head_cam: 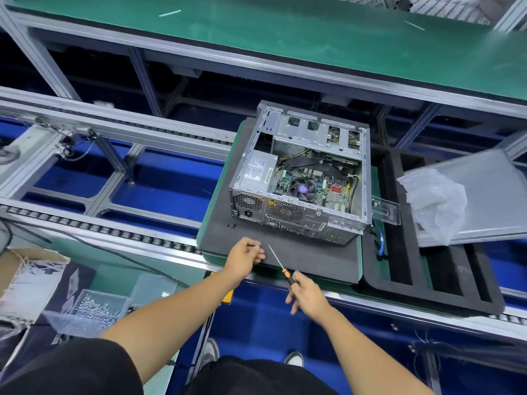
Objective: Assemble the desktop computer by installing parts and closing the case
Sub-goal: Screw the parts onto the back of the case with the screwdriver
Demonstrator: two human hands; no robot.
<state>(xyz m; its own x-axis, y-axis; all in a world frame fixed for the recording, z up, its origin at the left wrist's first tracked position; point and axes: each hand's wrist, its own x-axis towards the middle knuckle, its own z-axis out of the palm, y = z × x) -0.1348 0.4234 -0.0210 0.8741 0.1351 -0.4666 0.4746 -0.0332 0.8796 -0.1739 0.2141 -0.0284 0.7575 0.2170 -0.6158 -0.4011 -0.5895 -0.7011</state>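
Observation:
An open desktop computer case (302,172) lies on its side on a dark foam pad (285,252), with motherboard, CPU fan and power supply showing. My right hand (306,295) grips a screwdriver (278,262) with an orange and black handle, its thin shaft pointing up-left over the pad. My left hand (245,256) hovers over the pad's near edge with fingers curled, seemingly pinching something small that I cannot make out. Two small dark screws (231,225) lie on the pad near the case's rear left corner. The grey side panel (482,195) rests to the right.
Crumpled clear plastic wrap (436,201) lies on the side panel. A black slotted foam tray (427,266) sits right of the pad. A clear bin of screws (91,309) stands at lower left beside a cardboard box (17,269). Conveyor rails (114,226) run across.

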